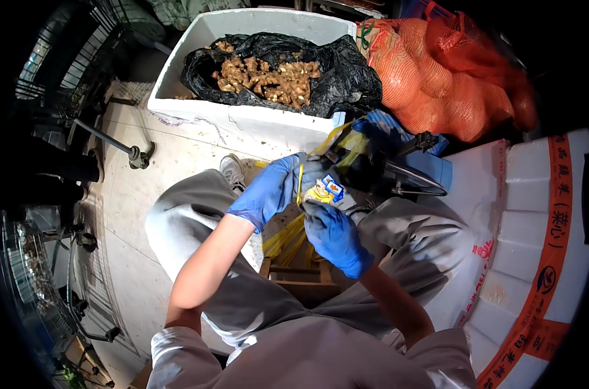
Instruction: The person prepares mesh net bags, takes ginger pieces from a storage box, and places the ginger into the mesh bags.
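Observation:
My left hand [275, 187], in a blue glove with dirt-darkened fingers, grips a thin yellow plastic strip [300, 182]. My right hand [336, 238], gloved the same way, has its fingertips closed at the strip's lower end. Just beyond my right fingers are several small blue-and-white tags [332, 187] with yellow parts. Below the hands, a bundle of long yellow strips [287, 238] lies over a wooden frame [299, 283] between my legs. A dark device with a metal arm [411, 177] stands right of the tags; its details are lost in shadow.
Ahead is a white foam box [255, 124] with ginger [265, 80] in a black plastic bag [353, 80]. Orange mesh sacks [450, 92] bulge at the back right. Foam boxes with printed tape [523, 238] flank my right leg. Wheeled wire carts [139, 158] and a person's legs [66, 165] are left.

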Motion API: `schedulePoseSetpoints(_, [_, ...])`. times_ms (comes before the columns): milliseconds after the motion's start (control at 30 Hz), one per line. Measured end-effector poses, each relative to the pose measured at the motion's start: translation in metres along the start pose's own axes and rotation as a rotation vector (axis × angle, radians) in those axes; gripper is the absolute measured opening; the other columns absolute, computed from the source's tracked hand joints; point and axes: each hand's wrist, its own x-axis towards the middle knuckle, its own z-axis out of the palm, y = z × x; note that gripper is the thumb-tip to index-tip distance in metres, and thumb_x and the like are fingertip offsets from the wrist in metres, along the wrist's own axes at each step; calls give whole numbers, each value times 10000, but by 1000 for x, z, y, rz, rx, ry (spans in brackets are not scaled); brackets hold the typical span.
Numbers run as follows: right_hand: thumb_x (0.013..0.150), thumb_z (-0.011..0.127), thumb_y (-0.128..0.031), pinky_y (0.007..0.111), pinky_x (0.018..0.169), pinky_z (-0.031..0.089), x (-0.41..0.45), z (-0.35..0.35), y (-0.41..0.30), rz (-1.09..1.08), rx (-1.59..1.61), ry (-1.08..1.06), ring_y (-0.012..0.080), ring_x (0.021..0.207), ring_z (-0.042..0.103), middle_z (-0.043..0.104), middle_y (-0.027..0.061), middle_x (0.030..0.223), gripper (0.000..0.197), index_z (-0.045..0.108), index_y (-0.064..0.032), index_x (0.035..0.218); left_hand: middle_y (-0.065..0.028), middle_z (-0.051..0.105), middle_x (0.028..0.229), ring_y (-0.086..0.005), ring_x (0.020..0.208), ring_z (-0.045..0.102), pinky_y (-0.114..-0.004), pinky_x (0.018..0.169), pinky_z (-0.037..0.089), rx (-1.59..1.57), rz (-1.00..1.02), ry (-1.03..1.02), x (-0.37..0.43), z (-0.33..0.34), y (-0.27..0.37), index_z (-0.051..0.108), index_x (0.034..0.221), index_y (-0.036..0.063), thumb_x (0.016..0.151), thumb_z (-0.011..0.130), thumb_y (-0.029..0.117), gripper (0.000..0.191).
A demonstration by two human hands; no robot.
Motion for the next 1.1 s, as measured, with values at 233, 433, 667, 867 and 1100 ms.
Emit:
schedulePoseSetpoints(233, [718, 625, -138, 279, 769, 438, -39, 4, -26, 28, 205, -158, 202, 943, 540, 535, 30, 1078, 247, 569, -97, 955, -24, 550, 729, -102, 659, 512, -215, 637, 419, 243, 502, -68, -29, 3, 38, 534, 867, 21, 874, 480, 139, 130])
schedulePoseSetpoints(433, [702, 656, -182, 315, 837, 413, 18, -41, 8, 467, 645, 91, 220, 965, 532, 558, 98, 1012, 336, 548, -43, 988, -41, 587, 824, -99, 760, 552, -212, 720, 438, 244, 423, -253, -33, 10, 21, 536, 918, 24, 847, 532, 119, 119])
schedulePoseSetpoints(667, [793, 511, -8, 270, 750, 450, 79, -54, 43, 180, 556, 316, 197, 856, 554, 574, 103, 924, 189, 583, 7, 966, -38, 579, 951, -110, 886, 547, -209, 814, 426, 190, 214, -250, -28, 13, -8, 531, 1007, 9, 847, 509, 49, 167])
schedulePoseSetpoints(867, [815, 512, -38, 252, 734, 429, 80, -58, 44, 76, 667, 278, 153, 825, 525, 548, 71, 889, 148, 578, 20, 934, -40, 551, 1060, -100, 980, 512, -227, 870, 397, 273, 369, -181, -26, 21, -5, 516, 1084, 21, 857, 521, 132, 252])
schedulePoseSetpoints(1100, [829, 540, -119, 252, 751, 423, 81, -43, 41, 514, 1111, 17, 119, 827, 518, 557, 70, 881, 180, 560, -1, 964, -37, 609, 900, -90, 807, 550, -209, 733, 422, 377, 698, -50, -22, 18, 26, 572, 953, 27, 802, 608, 115, 178])
